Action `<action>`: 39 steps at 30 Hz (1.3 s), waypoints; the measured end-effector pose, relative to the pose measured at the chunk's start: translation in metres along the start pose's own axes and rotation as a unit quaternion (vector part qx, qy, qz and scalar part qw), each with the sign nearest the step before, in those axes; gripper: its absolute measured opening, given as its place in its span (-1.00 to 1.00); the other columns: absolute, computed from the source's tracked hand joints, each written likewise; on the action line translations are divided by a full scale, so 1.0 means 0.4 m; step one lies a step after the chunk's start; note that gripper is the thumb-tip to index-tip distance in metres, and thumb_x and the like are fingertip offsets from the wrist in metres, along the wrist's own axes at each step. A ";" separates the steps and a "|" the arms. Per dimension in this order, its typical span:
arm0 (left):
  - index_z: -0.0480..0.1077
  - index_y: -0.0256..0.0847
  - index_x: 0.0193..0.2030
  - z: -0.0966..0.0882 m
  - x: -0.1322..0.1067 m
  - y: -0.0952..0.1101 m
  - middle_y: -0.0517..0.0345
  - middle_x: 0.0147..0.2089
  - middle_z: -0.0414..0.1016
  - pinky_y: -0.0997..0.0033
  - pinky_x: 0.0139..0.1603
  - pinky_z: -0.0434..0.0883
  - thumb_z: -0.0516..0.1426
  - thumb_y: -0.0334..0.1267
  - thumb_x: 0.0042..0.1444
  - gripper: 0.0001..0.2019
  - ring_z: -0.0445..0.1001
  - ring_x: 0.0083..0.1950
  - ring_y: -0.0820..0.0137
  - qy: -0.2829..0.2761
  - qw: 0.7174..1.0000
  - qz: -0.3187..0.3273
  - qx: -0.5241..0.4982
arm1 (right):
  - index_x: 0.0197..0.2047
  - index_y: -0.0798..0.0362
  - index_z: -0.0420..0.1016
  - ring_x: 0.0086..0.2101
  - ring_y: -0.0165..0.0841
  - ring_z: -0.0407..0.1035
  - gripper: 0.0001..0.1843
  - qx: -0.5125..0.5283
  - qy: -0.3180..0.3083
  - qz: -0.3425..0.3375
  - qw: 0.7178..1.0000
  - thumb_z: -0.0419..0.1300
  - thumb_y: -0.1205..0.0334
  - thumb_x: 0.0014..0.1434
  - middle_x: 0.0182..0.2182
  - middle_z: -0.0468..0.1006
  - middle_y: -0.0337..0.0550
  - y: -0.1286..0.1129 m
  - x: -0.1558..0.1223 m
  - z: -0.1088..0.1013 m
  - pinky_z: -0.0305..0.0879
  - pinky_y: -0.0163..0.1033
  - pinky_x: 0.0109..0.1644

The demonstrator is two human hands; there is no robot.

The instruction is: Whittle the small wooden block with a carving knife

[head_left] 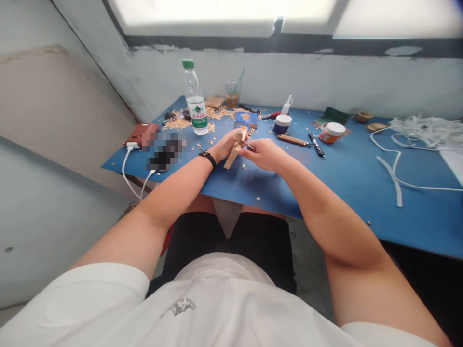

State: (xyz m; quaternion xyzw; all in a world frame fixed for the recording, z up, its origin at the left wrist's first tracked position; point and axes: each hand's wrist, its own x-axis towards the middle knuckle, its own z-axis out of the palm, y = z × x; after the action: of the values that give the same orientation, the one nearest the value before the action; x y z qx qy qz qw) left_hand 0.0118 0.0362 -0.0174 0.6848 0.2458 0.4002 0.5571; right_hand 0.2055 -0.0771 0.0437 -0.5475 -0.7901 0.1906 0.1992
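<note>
A pale block of wood (232,156) is held tilted above the blue table by my left hand (224,144), whose fingers wrap round its upper part. My right hand (265,153) closes round a carving tool (249,145), of which only a short dark piece shows; its working end meets the wood near my left fingers. Most of the handle is hidden in my right palm. Light wood chips (244,166) lie on the table just below the block.
A water bottle (197,106) stands behind my left hand, near a heap of shavings (220,113). At left lie a phone (162,156) and a brown leather case (144,135) with white cables. Jars (332,132), thin wooden-handled tools (293,140) and a pen (317,145) lie at right.
</note>
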 end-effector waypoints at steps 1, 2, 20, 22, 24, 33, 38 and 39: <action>0.48 -0.11 -0.27 0.000 -0.002 0.005 0.24 -0.36 0.39 0.28 -0.14 0.45 0.47 0.39 0.27 -0.41 0.40 -0.28 0.35 0.000 1.000 -0.005 -0.002 | -0.37 -0.09 0.32 -0.34 -0.30 0.19 -0.31 0.002 0.006 0.003 1.000 0.38 -0.26 0.72 -0.47 0.32 -0.29 0.002 0.003 0.002 0.05 -0.08 -0.17; 0.48 -0.11 -0.28 0.000 -0.004 0.011 0.23 -0.37 0.39 0.27 -0.15 0.44 0.47 0.35 0.28 -0.43 0.39 -0.29 0.35 0.001 1.000 -0.009 -0.005 | -0.38 -0.09 0.31 -0.34 -0.31 0.19 -0.30 0.003 0.014 0.001 1.000 0.41 -0.28 0.70 -0.48 0.31 -0.29 0.005 0.006 0.004 0.04 -0.08 -0.16; 0.42 -0.04 -0.16 0.016 0.007 0.019 0.29 -0.45 0.32 0.20 -0.01 0.42 0.26 -0.02 0.71 -0.67 0.37 -0.24 0.30 0.105 0.990 -0.068 -0.062 | -0.33 -0.13 0.33 -0.26 -0.19 0.33 -0.32 0.028 0.057 0.016 0.998 0.20 -0.38 0.75 -0.41 0.45 -0.18 0.064 0.018 0.012 0.17 -0.06 -0.11; 0.39 -0.03 -0.12 0.016 0.009 0.007 0.28 -0.37 0.31 0.19 0.01 0.43 0.39 0.14 0.63 -0.58 0.41 -0.20 0.29 0.105 0.992 -0.041 -0.059 | -0.35 -0.13 0.30 -0.27 -0.20 0.31 -0.29 0.014 0.073 0.015 0.997 0.25 -0.43 0.72 -0.43 0.43 -0.19 0.060 0.016 0.011 0.16 -0.06 -0.11; 0.40 -0.03 -0.09 0.011 0.006 0.002 0.25 -0.27 0.37 0.18 0.02 0.43 0.48 0.39 0.47 -0.41 0.45 -0.16 0.27 0.087 0.995 -0.011 -0.043 | -0.35 -0.13 0.28 -0.27 -0.23 0.27 -0.28 0.012 0.088 0.009 0.996 0.34 -0.44 0.66 -0.45 0.38 -0.22 0.056 0.014 0.006 0.15 -0.07 -0.12; 0.42 -0.01 -0.05 -0.018 0.001 0.007 0.21 -0.26 0.42 0.12 0.03 0.37 0.49 0.68 0.27 -0.22 0.39 -0.10 0.24 0.053 0.998 0.015 0.008 | -0.28 -0.15 0.31 -0.26 -0.23 0.26 -0.50 0.078 0.082 -0.038 0.993 0.34 -0.23 0.59 -0.43 0.36 -0.29 0.066 0.018 0.008 0.20 -0.09 -0.09; 0.39 -0.01 -0.01 -0.004 -0.005 0.020 0.24 -0.18 0.43 0.22 -0.02 0.33 0.50 0.56 0.36 -0.29 0.47 -0.11 0.27 0.079 0.996 -0.014 0.025 | -0.25 -0.16 0.30 -0.24 -0.21 0.32 -0.48 0.097 0.049 -0.036 0.993 0.28 -0.25 0.68 -0.39 0.42 -0.28 0.078 0.026 0.019 0.24 -0.11 -0.06; 0.38 -0.01 -0.01 -0.003 -0.006 0.020 0.24 -0.17 0.43 0.22 -0.02 0.32 0.49 0.56 0.37 -0.29 0.47 -0.11 0.27 0.079 0.996 -0.015 0.028 | -0.25 -0.15 0.30 -0.24 -0.21 0.32 -0.48 0.095 0.048 -0.035 0.994 0.26 -0.25 0.70 -0.39 0.42 -0.27 0.079 0.026 0.018 0.24 -0.11 -0.05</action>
State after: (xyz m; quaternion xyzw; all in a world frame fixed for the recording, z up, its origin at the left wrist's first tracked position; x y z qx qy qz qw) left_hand 0.0088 0.0330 -0.0102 0.6628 0.3106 0.4380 0.5219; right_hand 0.2233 -0.0577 0.0225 -0.5070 -0.7765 0.2306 0.2946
